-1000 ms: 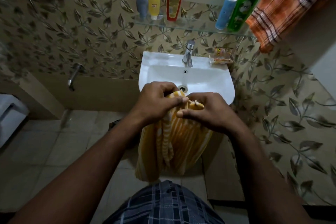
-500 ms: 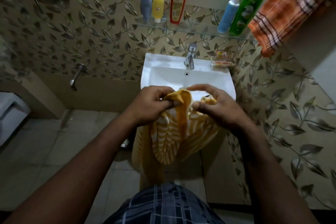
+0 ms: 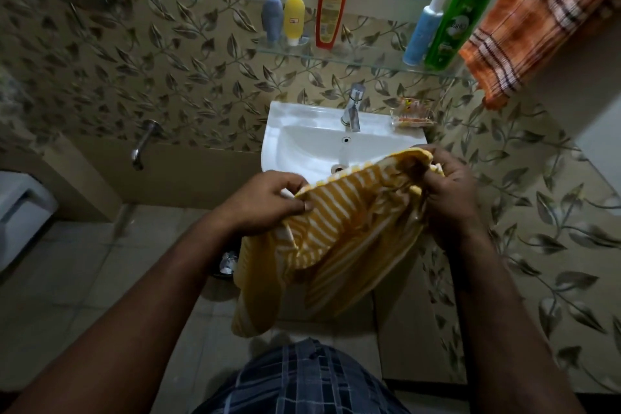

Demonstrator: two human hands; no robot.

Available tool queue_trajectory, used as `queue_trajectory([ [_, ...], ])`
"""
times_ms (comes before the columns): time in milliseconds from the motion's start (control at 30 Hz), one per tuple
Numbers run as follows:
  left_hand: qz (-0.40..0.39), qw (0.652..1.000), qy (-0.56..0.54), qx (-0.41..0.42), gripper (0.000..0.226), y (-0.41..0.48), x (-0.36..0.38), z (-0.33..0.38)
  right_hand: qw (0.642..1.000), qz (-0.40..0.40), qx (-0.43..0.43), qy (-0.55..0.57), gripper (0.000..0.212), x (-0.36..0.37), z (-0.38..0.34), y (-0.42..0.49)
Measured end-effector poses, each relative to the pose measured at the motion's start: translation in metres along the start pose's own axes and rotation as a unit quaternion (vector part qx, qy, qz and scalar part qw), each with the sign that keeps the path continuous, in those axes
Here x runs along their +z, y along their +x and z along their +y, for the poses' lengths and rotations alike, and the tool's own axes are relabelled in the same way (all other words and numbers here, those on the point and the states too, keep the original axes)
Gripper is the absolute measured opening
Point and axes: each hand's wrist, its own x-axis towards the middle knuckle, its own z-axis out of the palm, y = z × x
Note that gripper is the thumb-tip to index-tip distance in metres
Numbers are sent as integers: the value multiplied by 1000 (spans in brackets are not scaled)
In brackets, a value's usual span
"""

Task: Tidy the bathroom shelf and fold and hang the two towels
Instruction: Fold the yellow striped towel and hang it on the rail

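Hands spreading a yellow towel [image 3: 339,232] before the sink [image 3: 302,141].
Left hand [image 3: 265,205] and right hand [image 3: 450,195] each pinch its top edge.

Yellow striped towel [image 3: 336,239] held bunched; orange towel [image 3: 537,17] hangs.

Dim, soft-focus, edges fisheye-warped
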Motion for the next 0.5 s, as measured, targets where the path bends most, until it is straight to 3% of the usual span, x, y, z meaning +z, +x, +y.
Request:
queue_trajectory([
  [100, 78, 996, 9, 52, 9, 7, 5, 10, 995, -73, 3, -64, 22, 9, 4, -5],
  [167, 122, 987, 63, 89, 5, 13, 12, 20, 970, -173, -2, -171, 41, 25, 4, -10],
  [233, 140, 979, 91, 121, 7, 17, 19, 29, 937, -230, -16, -263, 38, 44, 6, -16],
  [333, 97, 987, 78, 101, 15, 14, 14, 37, 945, -161, -69, -277, 9, 45, 11, -11],
  [433, -67, 992, 105, -7, 28, 7, -3, 27, 983, -74, -52, -157, 9, 16, 11, -1],
  [500, -104, 985, 134, -35, 24, 4, -9, 18, 997, -45, 5, -70, 13, 4, 13, 2],
])
